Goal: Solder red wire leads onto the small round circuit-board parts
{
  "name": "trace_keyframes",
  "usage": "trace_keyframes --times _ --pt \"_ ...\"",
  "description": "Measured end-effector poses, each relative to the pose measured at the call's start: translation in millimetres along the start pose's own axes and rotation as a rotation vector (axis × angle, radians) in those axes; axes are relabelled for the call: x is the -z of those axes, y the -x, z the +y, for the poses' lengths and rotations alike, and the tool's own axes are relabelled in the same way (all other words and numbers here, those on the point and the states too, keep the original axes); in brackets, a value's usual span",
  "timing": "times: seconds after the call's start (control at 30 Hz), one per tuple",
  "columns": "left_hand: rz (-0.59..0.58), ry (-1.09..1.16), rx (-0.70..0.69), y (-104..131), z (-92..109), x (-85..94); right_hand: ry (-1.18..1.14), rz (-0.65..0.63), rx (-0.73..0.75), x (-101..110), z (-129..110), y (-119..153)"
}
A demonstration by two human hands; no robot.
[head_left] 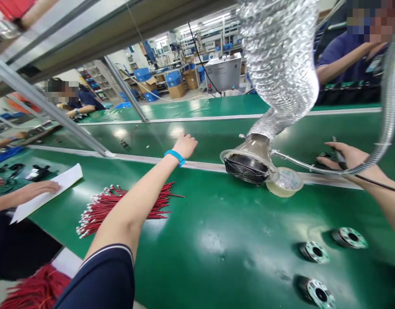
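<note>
My left hand (186, 146), with a blue band at the wrist, stretches over the far green strip. Its fingers are slightly apart, and nothing shows in them. At the right, my right hand (353, 158) is closed around a dark, pen-shaped soldering iron (339, 159) with a black cord. By its fingertips lies a small dark part, mostly hidden. Beneath my left forearm is a spread bundle of red wires (104, 210) with white connectors. Several round motor parts with green-and-white circuit boards (315, 252) stand at the lower right.
A foil duct (281, 56) hangs down to a fume hood (247, 159) with a black grille, beside a round, pale tub (285, 182). A metal post (52, 103) slants at the left. There, another person's hand (44, 189) touches a white sheet (67, 182). More people sit across the bench.
</note>
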State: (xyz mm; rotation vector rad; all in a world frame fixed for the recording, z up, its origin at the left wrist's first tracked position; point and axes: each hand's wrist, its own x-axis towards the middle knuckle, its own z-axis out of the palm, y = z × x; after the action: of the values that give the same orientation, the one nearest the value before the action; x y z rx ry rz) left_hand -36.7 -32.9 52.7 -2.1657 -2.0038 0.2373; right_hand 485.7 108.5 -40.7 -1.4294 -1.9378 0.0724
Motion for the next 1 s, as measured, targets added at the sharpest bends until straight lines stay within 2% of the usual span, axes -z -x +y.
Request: trace_keyframes --times 0.1,0.17,0.27,0.37,0.43,0.53,0.6,0.7,0.77,0.8,0.87,0.93,1.0 --pt "0.003 0.079 -0.003 5 3 -28.2 0.034 -0.198 -0.154 -15 -2 -15" --pt "0.048 0.117 0.006 25 4 -34.8 0.048 -0.206 -0.19 -18 -7 -20" --pt "0.085 0.184 -0.045 76 4 -30.1 0.028 -0.174 -0.161 -15 -11 -19" --pt "-0.043 0.273 -0.164 136 6 -25.4 -0.006 -0.095 -0.139 1 -14 -3" --pt "-0.105 0.289 -0.17 167 8 -27.4 -0.003 -0.033 -0.13 19 -18 16" --pt "-0.068 0.309 -0.143 189 10 -33.0 0.012 0.009 -0.101 55 -32 55" --pt "0.06 0.448 -0.091 192 11 -33.9 0.023 0.018 -0.081 84 -51 89" --pt "0.326 0.804 0.107 195 18 -27.9 0.029 0.057 -0.001 126 -96 153" --pt "0.432 0.946 0.19 201 31 -19.9 0.021 0.052 0.103 146 -137 200" --pt "0.462 0.966 0.183 207 41 -15.3 0.01 0.039 0.141 152 -159 222" --pt "0.476 0.944 0.062 222 69 -6.6 -0.037 -0.01 0.174 156 -202 265" --pt "0.403 0.941 -0.122 240 105 -0.6 -0.142 -0.094 0.169 149 -238 299" --pt "0.276 0.992 -0.249 256 142 0.9 -0.23 -0.259 0.164 137 -261 323"
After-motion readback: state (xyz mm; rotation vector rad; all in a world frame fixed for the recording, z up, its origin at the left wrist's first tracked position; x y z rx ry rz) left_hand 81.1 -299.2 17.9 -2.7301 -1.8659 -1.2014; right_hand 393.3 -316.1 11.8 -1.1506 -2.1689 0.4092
